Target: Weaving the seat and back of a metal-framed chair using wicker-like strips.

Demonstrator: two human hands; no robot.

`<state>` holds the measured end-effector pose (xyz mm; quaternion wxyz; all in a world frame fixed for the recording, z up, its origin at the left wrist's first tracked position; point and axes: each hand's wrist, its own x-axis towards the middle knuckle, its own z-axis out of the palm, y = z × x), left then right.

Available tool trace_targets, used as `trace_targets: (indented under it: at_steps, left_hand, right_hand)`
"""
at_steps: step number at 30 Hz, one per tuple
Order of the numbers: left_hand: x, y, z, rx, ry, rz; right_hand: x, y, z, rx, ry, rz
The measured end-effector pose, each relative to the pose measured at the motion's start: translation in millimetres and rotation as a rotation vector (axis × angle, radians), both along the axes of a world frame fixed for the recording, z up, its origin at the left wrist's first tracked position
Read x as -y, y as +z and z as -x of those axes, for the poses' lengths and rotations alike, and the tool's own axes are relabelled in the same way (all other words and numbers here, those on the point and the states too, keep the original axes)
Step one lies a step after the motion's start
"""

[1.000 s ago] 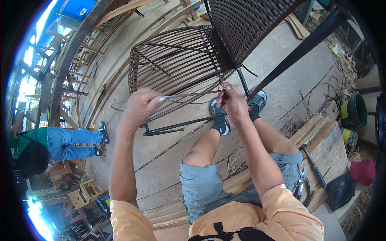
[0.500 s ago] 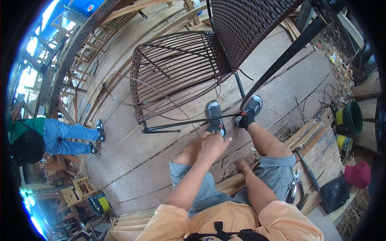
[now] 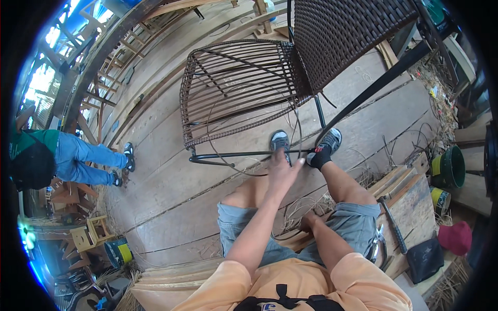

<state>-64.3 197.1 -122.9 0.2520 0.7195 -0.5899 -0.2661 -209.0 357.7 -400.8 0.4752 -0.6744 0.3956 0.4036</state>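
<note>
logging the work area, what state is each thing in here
backrest: closely woven
seat: spaced strands, gaps showing
thin strand: loosely curved, slack
left hand: stretched forward, grip unclear
right hand: lowered, grip unclear
hammer: lying on a wooden board
pliers: lying, handles spread
green bucket at right: uncovered
maroon hat: set down

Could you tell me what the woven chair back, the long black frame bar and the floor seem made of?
Woven chair back: probably synthetic rattan, brown with a slight sheen; the weave looks very even.
Black frame bar: likely painted metal, since it looks smooth and softly shiny.
Floor: seemingly wood, dull and worn, with long seams across it; plywood is possible.
</note>
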Motion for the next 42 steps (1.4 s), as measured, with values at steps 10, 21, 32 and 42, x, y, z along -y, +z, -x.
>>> trace_targets:
  at_steps: [10, 21, 32, 42]
  left_hand:
    - [-56, -53, -9, 0.195, -0.226, -0.039]
    - [-34, 62, -31, 0.353, -0.325, 0.171]
    - [87, 86, -61, 0.695, -0.341, 0.401]
    - [103, 66, -40, 0.322, -0.386, 0.561]
  right_hand:
    - [148, 198, -37, 0.904, -1.490, 0.289]
    - [130, 149, -27, 0.662, -1.779, 0.392]
    - [127, 135, -64, 0.499, -1.497, 0.887]
    - [238, 280, -84, 0.460, -1.103, 0.991]
